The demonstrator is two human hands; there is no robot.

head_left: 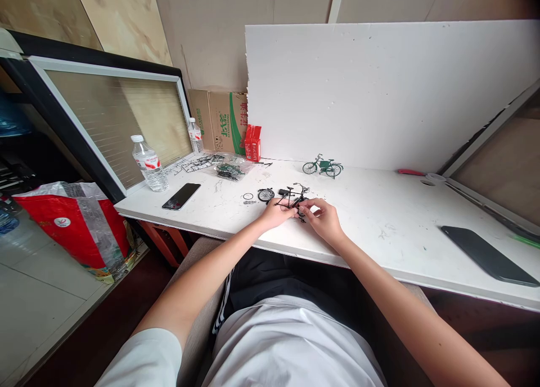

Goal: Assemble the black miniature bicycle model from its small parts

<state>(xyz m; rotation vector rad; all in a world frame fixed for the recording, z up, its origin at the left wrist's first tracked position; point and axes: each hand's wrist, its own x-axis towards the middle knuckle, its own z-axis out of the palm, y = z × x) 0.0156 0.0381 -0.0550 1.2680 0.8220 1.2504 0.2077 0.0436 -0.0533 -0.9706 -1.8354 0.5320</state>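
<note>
Here, both hands, left hand (pixel 276 214) and right hand (pixel 324 218), are pinching the black bicycle model (pixel 292 198) with their fingers on the tabletop (pixel 379 218).

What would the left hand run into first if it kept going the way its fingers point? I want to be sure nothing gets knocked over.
The left hand points up and right, at the black model bike it already touches. Beyond that stands the green model bike, though depth is hard to judge.
</note>
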